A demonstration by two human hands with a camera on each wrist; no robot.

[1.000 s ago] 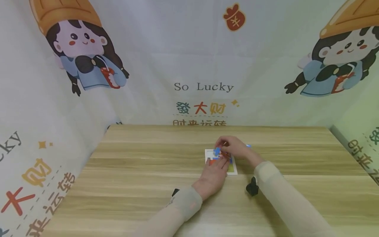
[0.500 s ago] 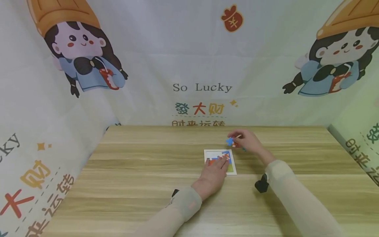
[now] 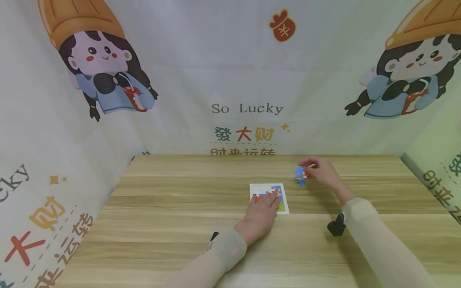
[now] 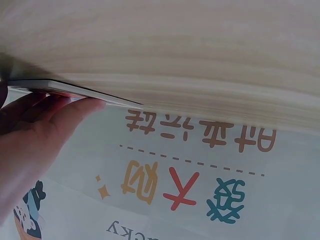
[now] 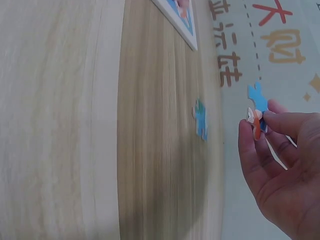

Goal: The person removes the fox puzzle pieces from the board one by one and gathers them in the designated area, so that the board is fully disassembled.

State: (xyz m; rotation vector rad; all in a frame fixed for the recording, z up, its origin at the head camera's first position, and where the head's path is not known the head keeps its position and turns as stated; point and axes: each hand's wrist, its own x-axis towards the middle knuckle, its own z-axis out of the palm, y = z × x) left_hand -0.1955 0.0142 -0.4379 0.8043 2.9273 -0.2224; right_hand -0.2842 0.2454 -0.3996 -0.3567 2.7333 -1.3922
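Observation:
A square jigsaw puzzle in a white frame point(image 3: 286, 208) lies mid-table, partly filled with colourful pieces; its upper left shows bare white. My left hand point(image 3: 262, 214) rests flat on it with fingers extended, hiding the lower part. To the right, above the table, my right hand point(image 3: 322, 173) pinches a blue puzzle piece with orange and white on it point(image 5: 258, 107) between thumb and fingers. Just below that hand, a blue and green puzzle piece point(image 5: 200, 120) lies loose on the wood, beyond the frame's right side.
The wooden table point(image 3: 162, 224) ends at a fabric backdrop point(image 3: 180, 80) printed with cartoon figures and lettering. Similar fabric hangs at both sides. A black wrist device point(image 3: 336, 226) shows beneath the right sleeve.
My right hand has moved right, away from the puzzle frame, carrying the pinched puzzle piece to above the loose one. The left hand has stayed on the puzzle.

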